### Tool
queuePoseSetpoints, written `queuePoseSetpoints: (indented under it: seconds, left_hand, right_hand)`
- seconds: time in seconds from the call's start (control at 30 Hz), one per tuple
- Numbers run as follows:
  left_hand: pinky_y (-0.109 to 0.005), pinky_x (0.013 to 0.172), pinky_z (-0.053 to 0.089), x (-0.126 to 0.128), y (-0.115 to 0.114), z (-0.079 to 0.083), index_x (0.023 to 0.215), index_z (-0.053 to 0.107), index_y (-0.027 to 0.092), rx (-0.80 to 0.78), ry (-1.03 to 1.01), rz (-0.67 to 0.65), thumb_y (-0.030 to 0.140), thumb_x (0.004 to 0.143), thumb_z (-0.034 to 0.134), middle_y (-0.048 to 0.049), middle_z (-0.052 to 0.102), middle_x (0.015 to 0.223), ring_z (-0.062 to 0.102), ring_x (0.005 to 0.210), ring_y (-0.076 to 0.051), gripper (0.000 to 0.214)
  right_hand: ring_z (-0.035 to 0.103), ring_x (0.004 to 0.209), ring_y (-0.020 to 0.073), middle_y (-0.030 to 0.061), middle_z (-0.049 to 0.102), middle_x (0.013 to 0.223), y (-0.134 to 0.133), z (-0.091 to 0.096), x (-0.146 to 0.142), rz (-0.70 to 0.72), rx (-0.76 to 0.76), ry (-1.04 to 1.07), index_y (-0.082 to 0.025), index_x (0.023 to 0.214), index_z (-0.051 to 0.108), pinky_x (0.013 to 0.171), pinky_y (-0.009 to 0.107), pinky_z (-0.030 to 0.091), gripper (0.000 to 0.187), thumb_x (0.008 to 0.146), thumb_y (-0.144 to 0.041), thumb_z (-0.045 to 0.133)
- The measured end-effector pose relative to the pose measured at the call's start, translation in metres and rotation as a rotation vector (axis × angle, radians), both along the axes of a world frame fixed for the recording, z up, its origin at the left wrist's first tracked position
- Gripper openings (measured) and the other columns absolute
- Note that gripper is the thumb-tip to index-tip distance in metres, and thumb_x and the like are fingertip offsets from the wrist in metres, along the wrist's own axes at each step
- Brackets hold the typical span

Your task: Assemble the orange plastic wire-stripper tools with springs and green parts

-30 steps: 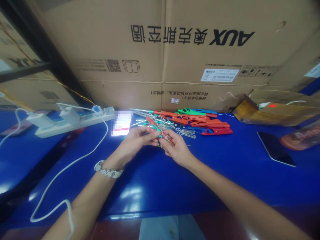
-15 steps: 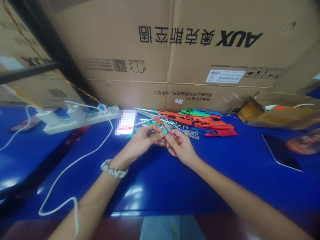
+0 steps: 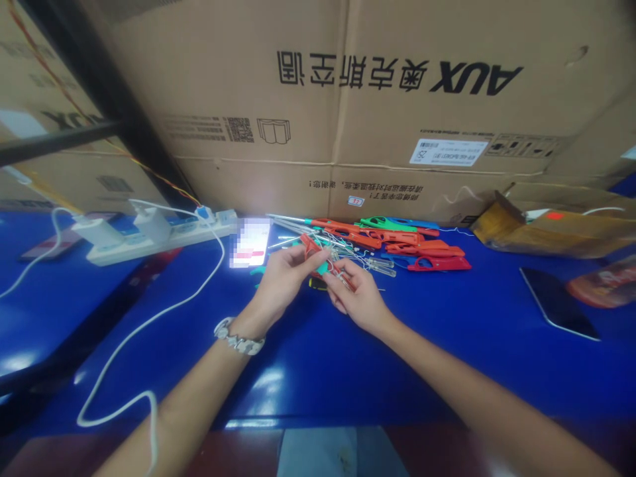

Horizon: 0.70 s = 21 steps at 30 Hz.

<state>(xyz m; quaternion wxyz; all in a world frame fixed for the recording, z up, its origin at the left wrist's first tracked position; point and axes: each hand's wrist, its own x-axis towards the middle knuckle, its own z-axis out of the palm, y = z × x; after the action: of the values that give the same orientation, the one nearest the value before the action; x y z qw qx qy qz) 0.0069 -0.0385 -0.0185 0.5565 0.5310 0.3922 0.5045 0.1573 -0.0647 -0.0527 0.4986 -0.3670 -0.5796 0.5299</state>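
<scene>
The person's left hand pinches the upper end of a red casing between thumb and fingers; the right hand grips its lower end. A green part shows between them. Compared with half a second ago, the left thumb sits higher on the casing and a yellow-black handle just below shows more fully, suggesting a grip being adjusted rather than released. Right of the casing lie clear-handled tools, then other casings. Left of it, a lit phone; farther left, a power strip. Beyond it stands a carton.
</scene>
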Motion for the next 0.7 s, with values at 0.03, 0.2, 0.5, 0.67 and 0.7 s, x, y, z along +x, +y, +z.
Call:
queuePoseSetpoints:
  seconds: [0.03,0.2,0.5,0.67,0.7]
  left_hand:
    - [-0.026,0.073,0.050,0.000,0.000,0.000,0.081,0.074,0.014,-0.006,-0.004,-0.008,0.038,0.075,0.080,-0.0022,0.072,0.077,0.062,0.073,-0.013,0.025]
    - [-0.026,0.073,0.050,0.002,0.000,-0.002,0.080,0.075,0.015,-0.013,-0.045,0.005,0.036,0.073,0.083,-0.0007,0.071,0.073,0.062,0.070,-0.013,0.024]
    - [-0.024,0.078,0.048,0.002,0.001,-0.013,0.085,0.075,0.016,-0.058,-0.114,-0.065,0.037,0.078,0.081,-0.0012,0.073,0.085,0.062,0.077,-0.012,0.022]
    - [-0.027,0.087,0.048,-0.001,-0.001,-0.006,0.095,0.074,0.016,0.001,-0.070,-0.121,0.032,0.081,0.077,-0.0033,0.074,0.094,0.064,0.089,-0.015,0.021]
    - [-0.027,0.087,0.048,-0.001,-0.001,-0.004,0.095,0.074,0.016,0.018,-0.053,-0.123,0.031,0.080,0.077,-0.0031,0.074,0.094,0.064,0.089,-0.016,0.021]
  right_hand:
    - [0.040,0.037,0.0041,-0.0100,0.051,0.053,0.000,0.000,0.000,-0.007,-0.004,0.000,-0.020,0.088,0.051,0.037,0.017,0.030,0.034,0.088,-0.051,0.066]
    - [0.036,0.035,0.0038,-0.0110,0.048,0.049,0.003,-0.002,-0.001,-0.046,-0.040,0.022,-0.021,0.085,0.052,0.036,0.018,0.028,0.036,0.086,-0.053,0.067]
    - [0.037,0.035,0.0039,-0.0099,0.050,0.050,0.002,-0.001,0.002,-0.038,-0.034,0.011,-0.021,0.083,0.051,0.036,0.018,0.028,0.036,0.086,-0.053,0.067]
    - [0.037,0.034,0.0042,-0.0104,0.049,0.048,0.002,0.003,0.000,-0.037,-0.052,0.048,-0.021,0.084,0.051,0.033,0.017,0.026,0.039,0.085,-0.056,0.067]
    - [0.037,0.033,0.0043,-0.0106,0.049,0.047,0.002,0.003,0.000,-0.035,-0.058,0.053,-0.021,0.084,0.051,0.033,0.017,0.025,0.040,0.084,-0.057,0.067]
